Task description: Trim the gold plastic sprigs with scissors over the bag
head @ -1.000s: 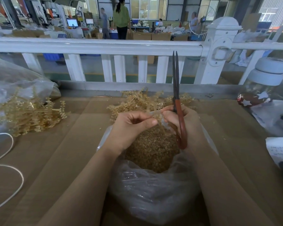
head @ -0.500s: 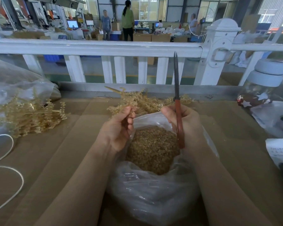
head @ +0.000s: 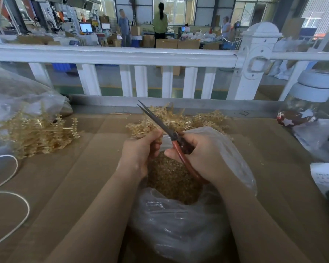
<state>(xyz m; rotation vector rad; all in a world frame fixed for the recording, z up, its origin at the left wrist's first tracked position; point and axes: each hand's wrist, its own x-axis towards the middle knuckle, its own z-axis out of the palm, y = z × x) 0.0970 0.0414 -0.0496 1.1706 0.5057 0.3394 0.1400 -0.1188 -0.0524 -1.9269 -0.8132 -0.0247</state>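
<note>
A clear plastic bag (head: pixel 180 223) stands open in front of me, filled with small gold trimmings (head: pixel 171 179). Over its mouth my left hand (head: pixel 139 154) grips a gold plastic sprig (head: pixel 141 128) that sticks up and away from me. My right hand (head: pixel 199 158) holds red-handled scissors (head: pixel 160 124); the dark blades are slightly parted and tilt up to the left, crossing the sprig. Behind the bag lies a heap of gold sprigs (head: pixel 198 120).
A second pile of gold sprigs (head: pixel 36 133) spills from a clear bag (head: pixel 17 95) at the left. White cord (head: pixel 10 188) loops at the left edge. A capped jar (head: pixel 306 105) and papers (head: pixel 327 177) sit at the right. A white railing (head: pixel 122 57) borders the cardboard-covered table (head: pixel 65 177).
My left hand has taken a sprig from the heap and brought it over the bag. The scissors, upright before, have tilted to the left onto the sprig.
</note>
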